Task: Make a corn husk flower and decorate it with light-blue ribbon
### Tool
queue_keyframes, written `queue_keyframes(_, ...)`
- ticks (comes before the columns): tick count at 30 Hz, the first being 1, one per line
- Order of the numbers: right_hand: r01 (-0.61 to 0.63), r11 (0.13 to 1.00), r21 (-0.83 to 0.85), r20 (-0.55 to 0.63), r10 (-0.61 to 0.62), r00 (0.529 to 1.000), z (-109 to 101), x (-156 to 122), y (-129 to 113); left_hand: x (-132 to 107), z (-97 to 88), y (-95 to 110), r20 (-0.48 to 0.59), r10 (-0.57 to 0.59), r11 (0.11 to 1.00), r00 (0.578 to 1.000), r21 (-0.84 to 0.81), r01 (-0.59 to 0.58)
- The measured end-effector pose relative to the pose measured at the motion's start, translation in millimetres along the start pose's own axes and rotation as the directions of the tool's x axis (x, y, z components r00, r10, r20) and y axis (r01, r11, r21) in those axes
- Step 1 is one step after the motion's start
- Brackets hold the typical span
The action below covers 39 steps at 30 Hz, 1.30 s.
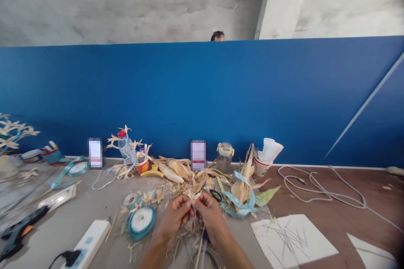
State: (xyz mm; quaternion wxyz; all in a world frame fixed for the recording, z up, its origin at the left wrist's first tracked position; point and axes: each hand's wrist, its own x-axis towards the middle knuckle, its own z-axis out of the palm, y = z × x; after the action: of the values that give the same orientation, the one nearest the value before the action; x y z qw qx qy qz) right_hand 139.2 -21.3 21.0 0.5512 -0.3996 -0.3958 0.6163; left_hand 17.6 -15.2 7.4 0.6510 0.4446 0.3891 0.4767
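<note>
My left hand [177, 215] and my right hand [208, 213] meet at the middle of the table, fingertips pinched together. Between them they hold a small pale husk flower [193, 194], its petals pointing up; the stem below is mostly hidden by my fingers. Left of my hands lies a roll of teal ribbon [141, 221] among small husk flowers. Black-handled scissors [216, 195] lie just beyond my right hand. Dried corn husks [176, 167] are heaped behind both hands, and husk scraps are strewn beneath them.
At left are a glue gun [23, 229] and a white power strip [90, 243]. Thin wires lie on white paper [293, 239] at right, near a white cable [322, 195]. Phones, a glass jar [224, 157] and cups stand along the blue partition [202, 96]. A person's head shows above it.
</note>
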Motion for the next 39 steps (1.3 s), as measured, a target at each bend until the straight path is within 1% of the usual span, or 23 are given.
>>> queue_keyframes(2,-0.016,0.999,0.047,0.007,0.016,1.000,-2,1,-1,1,0.1,-2,-0.022,0.017,1.000,1.000,-0.001,-0.017)
queue_keyframes(6,-0.016,0.999,0.045,-0.062,0.018,0.998,-10,6,-4,2,-1.1,0,-0.114,0.036,0.998,0.993,-0.047,-0.042)
queue_keyframes(9,-0.020,1.000,0.003,-0.080,0.020,0.997,-17,9,-7,2,-3.0,7,-0.174,0.019,0.987,0.985,-0.153,-0.046)
queue_keyframes(11,-0.025,0.999,-0.037,-0.079,0.022,0.997,-20,8,-9,3,-5.2,12,-0.183,-0.011,0.965,0.983,-0.258,-0.037)
queue_keyframes(13,-0.039,0.992,-0.122,-0.035,0.035,0.999,-20,5,-10,3,-7.8,15,-0.169,-0.036,0.935,0.985,-0.352,-0.027)
queue_keyframes(15,-0.039,0.960,-0.278,0.079,0.064,0.995,-18,-1,-9,3,-10.3,16,-0.158,-0.042,0.909,0.987,-0.415,-0.027)
queue_keyframes(17,-0.008,0.892,-0.452,0.217,0.119,0.969,-13,-9,-4,4,-12.0,15,-0.163,-0.049,0.891,0.985,-0.454,-0.031)
queue_keyframes(19,0.023,0.819,-0.573,0.297,0.182,0.937,-7,-16,5,5,-12.9,14,-0.173,-0.060,0.877,0.983,-0.479,-0.031)
queue_keyframes(20,0.023,0.788,-0.615,0.308,0.214,0.927,-4,-19,10,5,-13.0,14,-0.175,-0.067,0.871,0.982,-0.491,-0.028)
queue_keyframes(22,-0.009,0.757,-0.653,0.276,0.249,0.928,4,-22,21,6,-12.8,14,-0.179,-0.077,0.854,0.981,-0.520,-0.028)
queue_keyframes(24,-0.075,0.768,-0.636,0.243,0.292,0.925,12,-24,32,6,-11.7,15,-0.182,-0.086,0.830,0.980,-0.557,-0.030)
queue_keyframes(25,-0.121,0.780,-0.614,0.245,0.334,0.910,16,-25,36,6,-10.9,15,-0.180,-0.091,0.815,0.979,-0.579,-0.031)
queue_keyframes(27,-0.226,0.798,-0.559,0.269,0.433,0.861,25,-27,42,5,-9.0,16,-0.167,-0.109,0.783,0.980,-0.622,-0.019)
queue_keyframes(29,-0.301,0.807,-0.509,0.307,0.496,0.812,32,-29,44,4,-7.3,17,-0.147,-0.127,0.755,0.981,-0.655,0.000)
queue_keyframes(31,-0.323,0.814,-0.483,0.356,0.519,0.777,35,-33,43,2,-6.4,19,-0.135,-0.129,0.742,0.982,-0.670,0.005)
queue_keyframes(32,-0.317,0.818,-0.481,0.376,0.518,0.768,36,-34,42,2,-6.2,19,-0.135,-0.121,0.744,0.983,-0.669,-0.001)
queue_keyframes(33,-0.301,0.821,-0.486,0.385,0.510,0.769,35,-36,41,2,-5.9,20,-0.139,-0.109,0.751,0.984,-0.660,-0.010)
queue_keyframes(34,-0.273,0.822,-0.501,0.380,0.492,0.783,33,-37,40,1,-5.7,20,-0.146,-0.096,0.766,0.985,-0.643,-0.020)
queue_keyframes(37,-0.179,0.791,-0.585,0.305,0.419,0.855,23,-37,33,2,-4.1,20,-0.209,-0.057,0.840,0.976,-0.539,-0.067)
queue_keyframes(39,-0.119,0.754,-0.646,0.271,0.373,0.888,15,-33,24,4,-3.0,18,-0.280,-0.023,0.895,0.960,-0.434,-0.105)
